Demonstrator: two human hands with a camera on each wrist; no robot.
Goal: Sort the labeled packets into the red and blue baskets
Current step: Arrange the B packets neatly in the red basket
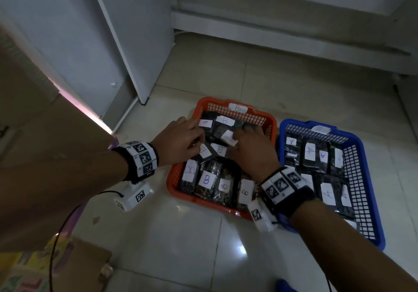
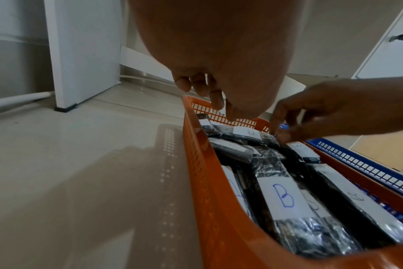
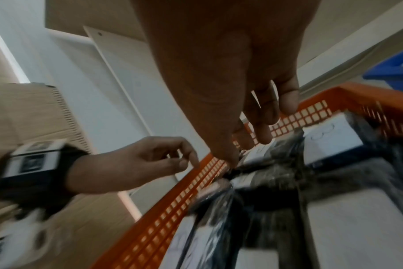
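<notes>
The red basket [image 1: 178, 174] sits on the floor, filled with several dark packets bearing white "B" labels [image 1: 206, 179]. To its right stands the blue basket [image 1: 371, 178] with "A" packets [image 1: 309, 151]. Both hands are over the red basket's far half. My left hand [image 1: 194, 142] hovers there with loosely curled fingers [image 2: 209, 94] and holds nothing. My right hand [image 1: 237, 142] reaches down, and its thumb and forefinger pinch the edge of a B packet [image 1: 229, 137] lying on the pile [image 3: 260, 158].
A white cabinet panel [image 1: 135, 54] stands behind and to the left of the baskets. A cardboard box [image 1: 86, 262] and a coloured mat [image 1: 18, 276] lie at the near left. Tiled floor [image 1: 181, 235] stretches in front of the baskets.
</notes>
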